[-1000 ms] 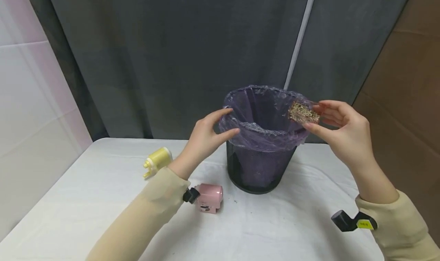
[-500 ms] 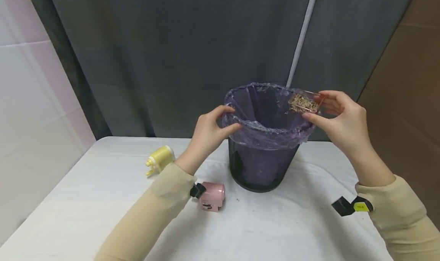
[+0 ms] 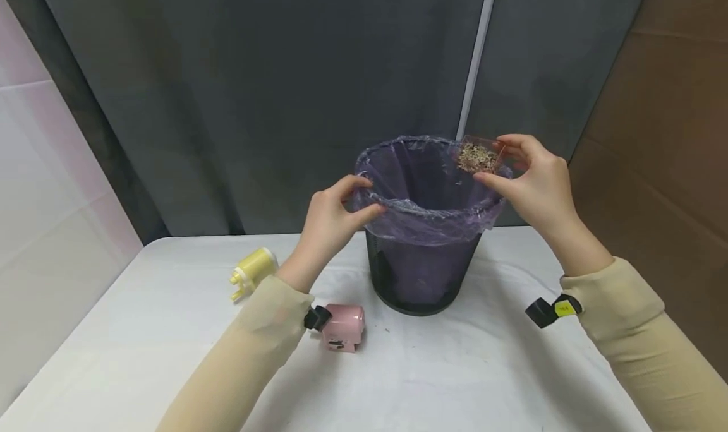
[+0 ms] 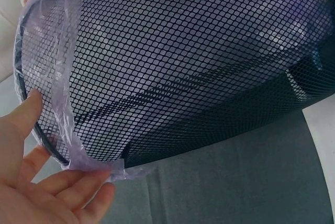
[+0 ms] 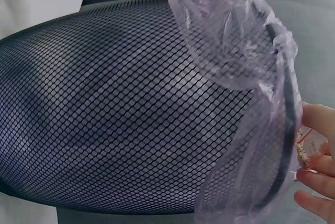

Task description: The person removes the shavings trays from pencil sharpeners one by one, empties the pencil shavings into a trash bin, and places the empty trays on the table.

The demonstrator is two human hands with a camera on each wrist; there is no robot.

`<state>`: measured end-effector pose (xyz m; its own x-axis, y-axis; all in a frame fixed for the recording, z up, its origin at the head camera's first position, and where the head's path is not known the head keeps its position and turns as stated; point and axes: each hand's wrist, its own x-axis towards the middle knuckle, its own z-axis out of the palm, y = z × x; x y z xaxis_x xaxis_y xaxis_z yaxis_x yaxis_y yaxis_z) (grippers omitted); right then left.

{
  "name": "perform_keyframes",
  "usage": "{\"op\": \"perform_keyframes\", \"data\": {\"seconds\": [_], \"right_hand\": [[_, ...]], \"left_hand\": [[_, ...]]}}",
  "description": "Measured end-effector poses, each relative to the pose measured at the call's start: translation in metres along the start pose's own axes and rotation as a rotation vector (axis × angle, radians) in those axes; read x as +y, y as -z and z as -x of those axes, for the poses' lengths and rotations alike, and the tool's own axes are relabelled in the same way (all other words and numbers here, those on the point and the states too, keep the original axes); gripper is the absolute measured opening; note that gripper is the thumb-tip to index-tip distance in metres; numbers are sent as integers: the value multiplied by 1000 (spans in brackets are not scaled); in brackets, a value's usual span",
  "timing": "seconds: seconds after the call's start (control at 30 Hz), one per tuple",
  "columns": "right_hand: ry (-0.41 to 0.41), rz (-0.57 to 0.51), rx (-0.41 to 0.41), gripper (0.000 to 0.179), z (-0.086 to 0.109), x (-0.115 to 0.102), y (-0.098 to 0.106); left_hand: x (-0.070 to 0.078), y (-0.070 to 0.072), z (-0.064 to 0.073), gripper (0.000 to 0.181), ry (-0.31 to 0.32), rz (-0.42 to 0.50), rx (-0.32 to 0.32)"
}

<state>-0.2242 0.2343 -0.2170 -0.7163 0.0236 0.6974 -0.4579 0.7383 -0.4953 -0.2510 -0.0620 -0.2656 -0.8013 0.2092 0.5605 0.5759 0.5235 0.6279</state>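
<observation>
The right hand (image 3: 540, 182) has risen slightly and pinches a clear box (image 3: 479, 158) near the bin rim (image 3: 438, 214), which the left hand (image 3: 332, 220) grips.

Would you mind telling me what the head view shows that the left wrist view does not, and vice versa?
Only the head view shows the clear case of dry bits, the yellow object and the pink object. Only the left wrist view distinctly shows the individual mesh holes of the bin. Both show that bin, its purple liner and the left hand.
</observation>
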Motion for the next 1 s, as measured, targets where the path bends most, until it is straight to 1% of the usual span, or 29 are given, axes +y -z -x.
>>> {"op": "perform_keyframes", "data": {"seconds": [0.17, 0.33, 0.5, 0.63, 0.8, 0.9, 1.0], "right_hand": [[16, 31, -2, 57, -3, 3, -10], [34, 40, -11, 58, -7, 3, -20], [54, 57, -27, 58, -10, 4, -30], [69, 80, -12, 59, -12, 5, -34], [96, 87, -17, 59, -20, -1, -47], [114, 87, -28, 60, -22, -4, -53], [121, 90, -25, 60, -23, -5, -56]], "left_hand": [[-2, 4, 2, 41, 12, -4, -5], [-4, 9, 5, 40, 7, -4, 2], [-7, 13, 8, 39, 24, -15, 5], [-8, 15, 9, 39, 15, -17, 6], [-11, 24, 12, 39, 24, -27, 26], [-13, 29, 15, 39, 40, -33, 32], [-13, 31, 16, 39, 43, -36, 31]]}}
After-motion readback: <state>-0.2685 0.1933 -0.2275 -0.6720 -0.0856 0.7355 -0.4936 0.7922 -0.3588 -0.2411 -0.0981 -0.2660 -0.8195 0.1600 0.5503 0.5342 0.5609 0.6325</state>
